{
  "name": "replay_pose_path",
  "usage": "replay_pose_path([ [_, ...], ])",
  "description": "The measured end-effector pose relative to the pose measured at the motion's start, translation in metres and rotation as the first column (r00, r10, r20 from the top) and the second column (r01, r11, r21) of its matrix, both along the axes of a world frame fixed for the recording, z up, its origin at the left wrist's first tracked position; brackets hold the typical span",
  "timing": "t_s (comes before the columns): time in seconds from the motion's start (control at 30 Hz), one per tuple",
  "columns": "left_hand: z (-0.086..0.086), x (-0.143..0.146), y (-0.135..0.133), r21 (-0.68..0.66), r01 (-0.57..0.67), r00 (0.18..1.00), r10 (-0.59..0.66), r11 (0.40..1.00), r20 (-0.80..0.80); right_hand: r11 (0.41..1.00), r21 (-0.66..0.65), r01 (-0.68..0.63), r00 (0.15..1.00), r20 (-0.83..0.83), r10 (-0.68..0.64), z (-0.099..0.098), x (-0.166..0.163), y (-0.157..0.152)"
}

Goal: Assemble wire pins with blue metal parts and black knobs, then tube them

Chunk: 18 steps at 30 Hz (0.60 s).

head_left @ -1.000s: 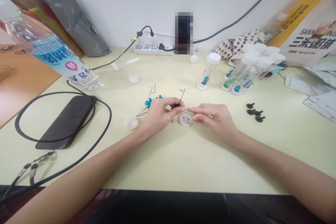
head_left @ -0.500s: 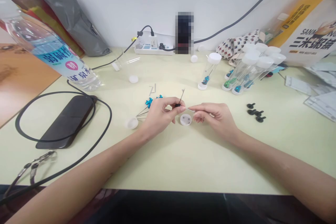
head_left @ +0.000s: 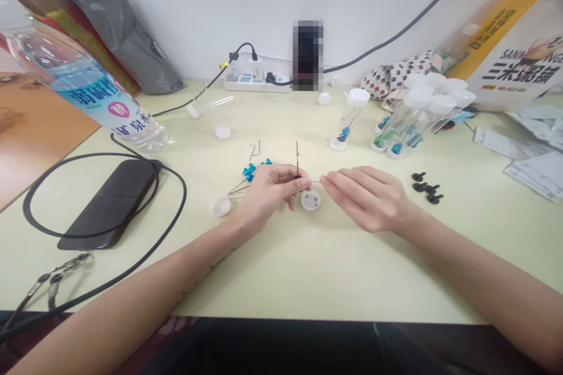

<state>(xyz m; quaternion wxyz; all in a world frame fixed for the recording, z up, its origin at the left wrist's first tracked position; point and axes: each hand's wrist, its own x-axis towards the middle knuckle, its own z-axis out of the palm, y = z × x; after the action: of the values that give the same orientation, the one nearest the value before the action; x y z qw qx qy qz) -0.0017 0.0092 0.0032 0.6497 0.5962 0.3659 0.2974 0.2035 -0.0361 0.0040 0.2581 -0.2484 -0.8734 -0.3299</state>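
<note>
My left hand [head_left: 275, 190] pinches a small black part with a thin metal rod [head_left: 297, 155] standing up out of it, its tip carrying a tiny fitting. Closed fingertips of my right hand [head_left: 367, 196] grip a thin straight metal rod [head_left: 315, 181] whose other end meets the black part at my left fingers. Just below sits a white round cap [head_left: 311, 201] with small dark bits in it. Left of my left hand lie blue metal pieces [head_left: 250, 172] with thin rods, some ends resting at another white cap [head_left: 221, 206].
Black knobs [head_left: 426, 187] lie to the right. Capped clear tubes [head_left: 416, 120] stand behind them, near one separate tube [head_left: 350, 119]. Small L-shaped metal keys [head_left: 252, 152] lie ahead. At left are a water bottle [head_left: 88, 79], black phone [head_left: 109, 205] and looped cable [head_left: 182, 211]. A power strip [head_left: 257, 85] sits by the wall.
My right hand has turned over, its back now facing up, still holding the thin rod. The rod in my left hand has gone from leaning right to nearly upright.
</note>
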Motion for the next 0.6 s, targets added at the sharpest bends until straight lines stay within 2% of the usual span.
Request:
replay_pose_path([
  [0.17, -0.0018, 0.0009, -0.0018, -0.018, 0.032, 0.999, -0.032, 0.999, 0.013, 0.999, 0.0, -0.038, 0.999, 0.021, 0.038, 0.0008, 0.0033, -0.0004],
  [0.6, -0.0021, -0.0017, -0.0001, 0.154, 0.034, 0.991, -0.014, 0.987, -0.133, 1.0, -0.003, -0.014, 0.999, -0.033, 0.014, -0.0033, 0.0057, 0.0006],
])
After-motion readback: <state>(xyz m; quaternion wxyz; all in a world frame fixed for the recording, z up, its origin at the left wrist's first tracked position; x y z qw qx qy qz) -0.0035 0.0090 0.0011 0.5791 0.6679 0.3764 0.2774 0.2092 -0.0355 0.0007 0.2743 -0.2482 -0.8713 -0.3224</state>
